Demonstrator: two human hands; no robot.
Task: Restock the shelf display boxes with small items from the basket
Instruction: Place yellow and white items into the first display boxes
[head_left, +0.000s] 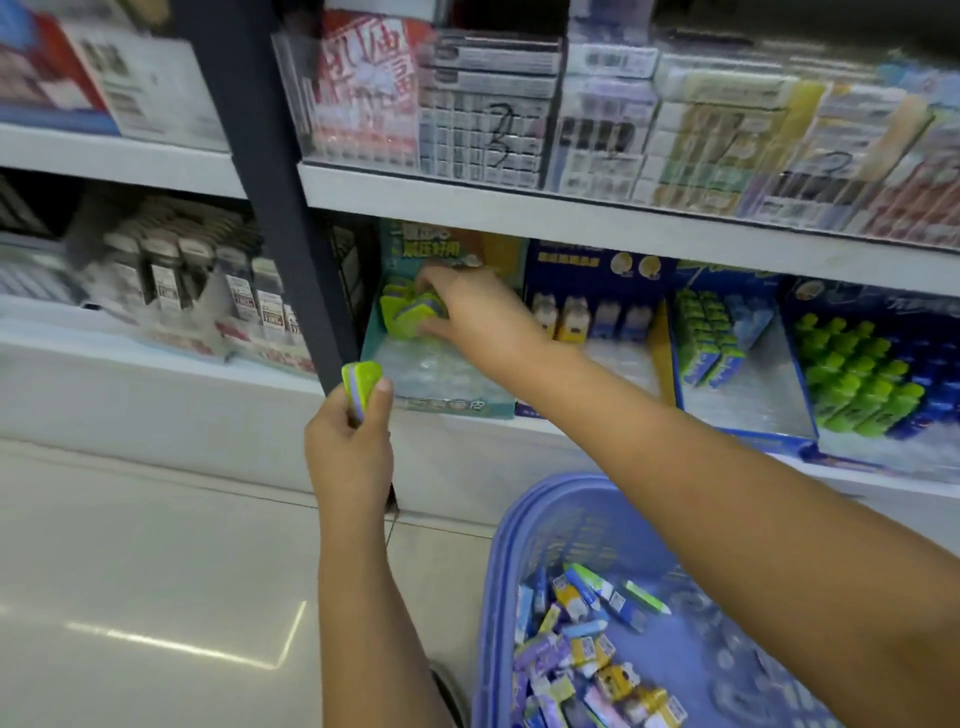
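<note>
My right hand (467, 306) pinches green pieces (405, 318) at the teal display box's (457, 404) far end. My left hand (348, 457) grips a spare piece (362, 385) upright, near the box's front-left corner.

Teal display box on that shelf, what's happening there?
A person is restocking it. Their right hand reaches into the teal display box on the lower shelf, gripping a stack of green-and-purple pieces at its back left corner; the rest of the box floor looks bare. Their left hand holds a second small stack in front of the shelf. A blue basket below holds many more small packaged items.
</note>
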